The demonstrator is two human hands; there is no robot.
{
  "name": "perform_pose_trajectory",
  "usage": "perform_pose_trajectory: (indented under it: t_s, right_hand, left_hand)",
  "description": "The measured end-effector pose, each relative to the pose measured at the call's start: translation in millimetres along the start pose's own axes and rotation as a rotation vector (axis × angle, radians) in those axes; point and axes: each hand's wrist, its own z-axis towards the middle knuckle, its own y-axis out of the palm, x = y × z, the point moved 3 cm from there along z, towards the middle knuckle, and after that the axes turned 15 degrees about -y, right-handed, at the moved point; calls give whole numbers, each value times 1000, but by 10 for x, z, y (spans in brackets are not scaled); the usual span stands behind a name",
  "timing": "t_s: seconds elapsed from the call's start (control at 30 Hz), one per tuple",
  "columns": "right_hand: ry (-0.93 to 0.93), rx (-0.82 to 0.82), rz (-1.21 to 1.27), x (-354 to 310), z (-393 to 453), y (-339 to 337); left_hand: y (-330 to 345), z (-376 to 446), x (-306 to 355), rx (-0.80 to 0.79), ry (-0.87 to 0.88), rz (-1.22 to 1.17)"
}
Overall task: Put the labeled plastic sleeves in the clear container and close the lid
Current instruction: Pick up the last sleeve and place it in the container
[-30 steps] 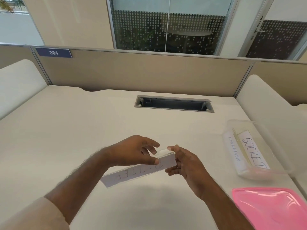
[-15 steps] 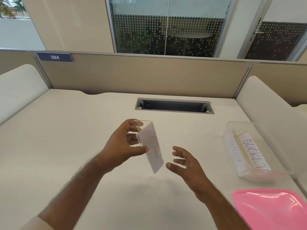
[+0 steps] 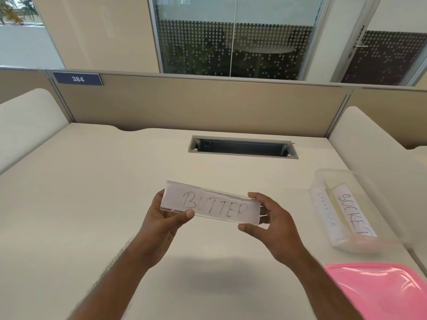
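Observation:
A clear plastic sleeve with a white label reading BUTTER (image 3: 211, 204) is held flat above the desk, its writing facing me. My left hand (image 3: 165, 219) grips its left end with the thumb on the lower edge. My right hand (image 3: 269, 219) holds its right end. The clear container (image 3: 390, 209) stands open on the desk at the right, apart from both hands. Inside it lie two labeled sleeves, one reading SOCKET (image 3: 353, 212) and one with fainter writing (image 3: 325, 210). The pink lid (image 3: 381, 294) lies on the desk in front of the container.
The cream desk (image 3: 92, 204) has a grey cable slot (image 3: 242, 147) at the back middle. A beige partition (image 3: 196, 105) with a blue 384 plate (image 3: 78, 79) closes off the far edge. Rounded side panels rise at left and right.
The sleeve was turned over in my left hand, stood on end half a second ago, and now lies level with BUTTER readable. My right hand let go, then took the right end again.

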Motion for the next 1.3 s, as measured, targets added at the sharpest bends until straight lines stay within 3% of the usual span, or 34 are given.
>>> perform_pose_trajectory:
  t_s: [0.17,0.33,0.5,0.77,1.3]
  right_hand:
    - [-93,-49,-111,-77,54,-128]
    - [-131,-80,-187,-135,97,-248]
    - [-200,-108,-223,-187,109,-298]
    - [-213,-120,-249,-166,73,-381]
    - [-201,-162,-327,-160,38,-636]
  left_hand:
    - [-38,-53,-33,25,-9,33]
    - [-85,-116,30,78,5,237]
    - [-118,-158,82,248,155,593]
    - [35,-186,165,310,369,986]
    - [239,19,144,273,414,1073]
